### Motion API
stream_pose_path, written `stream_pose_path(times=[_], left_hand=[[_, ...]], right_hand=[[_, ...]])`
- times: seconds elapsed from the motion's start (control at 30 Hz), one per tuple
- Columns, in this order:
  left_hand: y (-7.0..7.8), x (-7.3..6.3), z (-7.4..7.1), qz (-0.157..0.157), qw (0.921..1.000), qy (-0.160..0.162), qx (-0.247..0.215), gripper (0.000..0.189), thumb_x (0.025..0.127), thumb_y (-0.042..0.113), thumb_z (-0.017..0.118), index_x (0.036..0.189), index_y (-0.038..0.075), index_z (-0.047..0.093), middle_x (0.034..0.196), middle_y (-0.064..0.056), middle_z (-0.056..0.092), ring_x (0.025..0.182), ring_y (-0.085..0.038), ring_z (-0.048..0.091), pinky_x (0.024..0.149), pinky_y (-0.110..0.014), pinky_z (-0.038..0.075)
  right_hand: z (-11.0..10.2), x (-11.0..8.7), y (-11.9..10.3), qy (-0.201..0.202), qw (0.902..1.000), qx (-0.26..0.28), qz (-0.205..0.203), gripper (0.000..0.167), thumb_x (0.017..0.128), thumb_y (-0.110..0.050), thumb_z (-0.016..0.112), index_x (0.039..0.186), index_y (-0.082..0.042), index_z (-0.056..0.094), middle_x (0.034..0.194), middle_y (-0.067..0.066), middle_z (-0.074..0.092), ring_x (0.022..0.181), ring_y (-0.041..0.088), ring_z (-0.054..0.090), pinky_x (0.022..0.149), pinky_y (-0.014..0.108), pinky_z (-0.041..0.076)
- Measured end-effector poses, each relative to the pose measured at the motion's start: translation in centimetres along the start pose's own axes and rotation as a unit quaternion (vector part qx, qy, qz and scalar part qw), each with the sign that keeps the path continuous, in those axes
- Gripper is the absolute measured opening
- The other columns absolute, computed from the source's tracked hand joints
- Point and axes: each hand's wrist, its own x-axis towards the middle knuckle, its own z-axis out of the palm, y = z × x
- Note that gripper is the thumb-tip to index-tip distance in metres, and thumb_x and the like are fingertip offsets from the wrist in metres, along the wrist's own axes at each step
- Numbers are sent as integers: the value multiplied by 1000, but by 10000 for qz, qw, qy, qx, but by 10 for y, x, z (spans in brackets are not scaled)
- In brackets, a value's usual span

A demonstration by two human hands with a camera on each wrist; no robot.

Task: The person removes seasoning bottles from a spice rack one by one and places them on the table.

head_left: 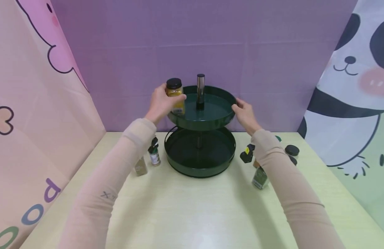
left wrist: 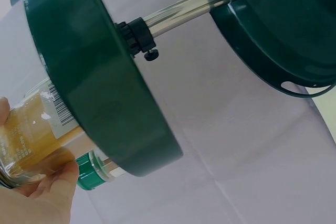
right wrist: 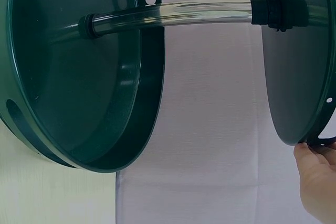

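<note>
A two-tier dark green round tray stand, with its upper tray (head_left: 217, 121) and lower tray (head_left: 198, 171) on a metal post (head_left: 200, 86), stands at the back of the table. My left hand (head_left: 162, 103) grips a clear jar (head_left: 175, 91) of yellow contents with a black lid, at the upper tray's left edge. In the left wrist view that jar (left wrist: 34, 135) partly passes behind the tray wall. Just past the fingertips shows a green cap (left wrist: 90, 174), its container mostly hidden. My right hand (head_left: 245, 114) pinches the right rim of the upper tray, beside a handle cutout.
Left of the stand are a small bottle (head_left: 154, 157) and a jar (head_left: 140, 167), partly behind the left sleeve. On the right, a green-filled jar (head_left: 259, 178) and several black-lidded containers (head_left: 292, 150) are partly covered by the right sleeve. A purple backdrop (head_left: 123, 69) rises behind the table.
</note>
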Motion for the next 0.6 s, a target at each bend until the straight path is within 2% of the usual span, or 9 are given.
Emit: stream_pose_path(times=[0.33,0.6], left_hand=[[9,1,-6,64,9999,90,43,51,78,35,70,119,12,51,116,-5,60,103,-18,58,89,-34,48],[11,2,-15,143,9993,250,-228,49,77,33,71,119,14,53,118,-4,59,106,-17,57,91,-34,47]], right_hand=[[1,3,0,151,9999,22,-40,54,95,-18,38,145,-5,21,150,13,25,137,23,24,112,39,24],[0,3,1,154,9999,20,-53,54,95,-18,39,145,-6,22,149,13,26,137,22,25,112,39,25]])
